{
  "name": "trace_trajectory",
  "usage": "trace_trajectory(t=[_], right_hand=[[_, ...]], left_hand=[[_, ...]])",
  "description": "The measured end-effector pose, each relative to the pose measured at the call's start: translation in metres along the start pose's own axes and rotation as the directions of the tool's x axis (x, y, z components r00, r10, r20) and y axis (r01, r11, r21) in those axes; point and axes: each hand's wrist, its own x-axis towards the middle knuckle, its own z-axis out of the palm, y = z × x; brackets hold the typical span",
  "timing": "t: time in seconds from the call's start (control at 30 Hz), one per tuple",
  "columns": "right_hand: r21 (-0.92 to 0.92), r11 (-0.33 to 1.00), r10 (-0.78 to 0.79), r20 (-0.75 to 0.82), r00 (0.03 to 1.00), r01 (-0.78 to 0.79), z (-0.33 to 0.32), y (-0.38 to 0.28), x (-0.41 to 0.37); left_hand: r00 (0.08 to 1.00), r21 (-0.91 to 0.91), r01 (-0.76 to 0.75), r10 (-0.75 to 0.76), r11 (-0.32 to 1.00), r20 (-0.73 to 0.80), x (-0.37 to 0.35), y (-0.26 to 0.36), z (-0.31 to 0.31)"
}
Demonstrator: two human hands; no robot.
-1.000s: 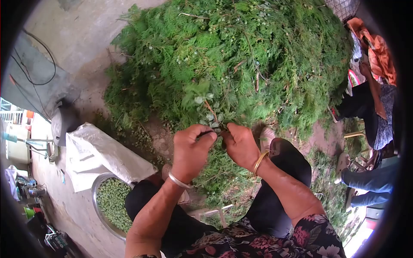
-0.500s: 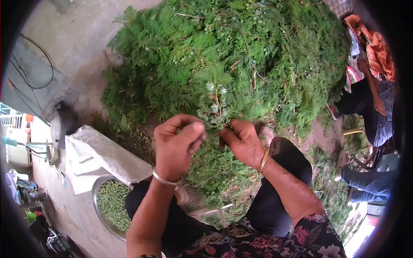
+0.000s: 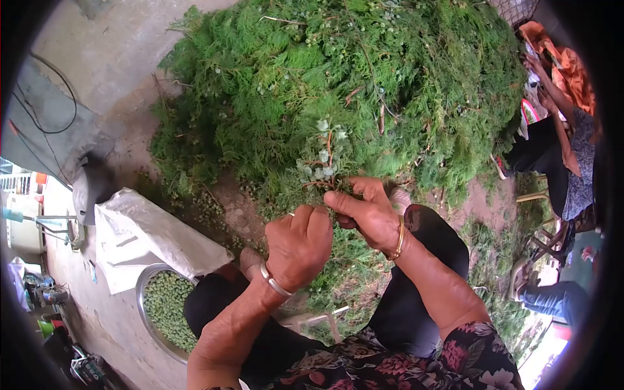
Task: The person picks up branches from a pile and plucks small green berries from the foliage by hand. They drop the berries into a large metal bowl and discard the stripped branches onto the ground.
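Note:
A conifer sprig with pale blue-green cones stands upright from my right hand, pinched near its lower end between thumb and fingers. Just below and to the left, my left hand is closed, its knuckles facing up close to the right fingertips; what its fingers hold is hidden. Beyond both hands rises a big heap of green conifer branches, some bearing the same small cones. At the lower left, a round metal basin holds many picked green cones.
A white sack lies beside the basin. Loose greenery covers the ground between my knees, near a small wooden frame. Another person sits at the right of the heap, by an orange cloth. Black cables lie at upper left.
My left hand has moved down and right, from beside the sprig to just below the right hand, and turned its knuckles up. At the right, the other person's arm has lifted toward the heap.

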Motion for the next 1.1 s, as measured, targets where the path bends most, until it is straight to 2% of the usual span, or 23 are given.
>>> trace_trajectory(t=[0.07, 0.13, 0.2, 0.23, 0.27, 0.3, 0.33, 0.43, 0.6, 0.67, 0.7, 0.77, 0.9, 0.97, 1.1], right_hand=[[0.050, 0.999, -0.016, -0.050, 0.999, 0.019, 0.003, 0.001, -0.001], [-0.001, 0.999, -0.042, -0.034, 0.999, 0.042, 0.001, -0.001, -0.002], [-0.052, 0.997, -0.067, -0.018, 0.998, 0.066, -0.001, -0.004, -0.003], [-0.102, 0.993, -0.057, -0.019, 0.998, 0.054, -0.002, -0.007, -0.003], [-0.150, 0.988, -0.046, -0.021, 0.999, 0.042, -0.002, -0.009, -0.003], [-0.146, 0.988, -0.043, -0.019, 0.999, 0.040, -0.003, -0.009, -0.003], [-0.141, 0.989, -0.052, -0.001, 0.999, 0.051, -0.003, -0.008, -0.002], [-0.162, 0.985, -0.049, 0.017, 0.999, 0.051, 0.002, -0.011, -0.004], [-0.241, 0.970, -0.012, 0.029, 0.999, 0.019, 0.003, -0.010, -0.003], [-0.345, 0.938, -0.028, 0.040, 0.999, 0.040, 0.004, -0.010, -0.003], [-0.344, 0.938, -0.027, 0.039, 0.999, 0.038, 0.004, -0.007, -0.003], [-0.390, 0.919, -0.040, 0.028, 0.999, 0.048, 0.004, -0.001, -0.002], [-0.408, 0.912, -0.040, 0.032, 0.999, 0.050, 0.010, -0.012, -0.004], [-0.526, 0.847, -0.052, 0.068, 0.996, 0.080, 0.009, -0.012, -0.003], [-0.541, 0.837, -0.064, 0.047, 0.997, 0.079, 0.007, 0.004, -0.001]], left_hand=[[1.000, -0.002, 0.008, -0.008, 1.000, 0.008, -0.001, 0.000, -0.001], [1.000, -0.002, 0.019, -0.019, 1.000, 0.016, -0.001, -0.001, -0.001], [0.999, -0.206, 0.040, -0.034, 0.978, 0.030, 0.001, -0.005, -0.003], [0.999, -0.207, 0.041, -0.036, 0.978, 0.031, 0.004, -0.007, -0.005], [0.972, -0.372, 0.220, -0.237, 0.902, 0.002, 0.008, -0.009, -0.009], [0.902, -0.525, 0.371, -0.431, 0.766, 0.009, 0.011, -0.010, -0.013], [0.842, -0.600, 0.470, -0.532, 0.648, 0.085, 0.016, -0.011, -0.017], [0.848, -0.661, 0.453, -0.517, 0.599, 0.113, 0.015, -0.015, -0.008], [0.909, -0.603, 0.376, -0.406, 0.703, 0.094, 0.017, -0.014, -0.007], [0.776, -0.646, 0.615, -0.489, 0.452, 0.398, 0.020, -0.018, -0.012], [0.776, -0.645, 0.617, -0.489, 0.451, 0.400, 0.020, -0.017, -0.012], [0.661, -0.658, 0.715, -0.538, 0.237, 0.524, 0.019, -0.015, -0.010], [0.696, -0.724, 0.652, -0.555, 0.223, 0.456, 0.020, -0.010, -0.009], [0.745, -0.726, 0.600, -0.564, 0.335, 0.356, 0.020, -0.010, -0.005], [0.729, -0.654, 0.643, -0.580, 0.398, 0.363, 0.018, -0.007, -0.003]])
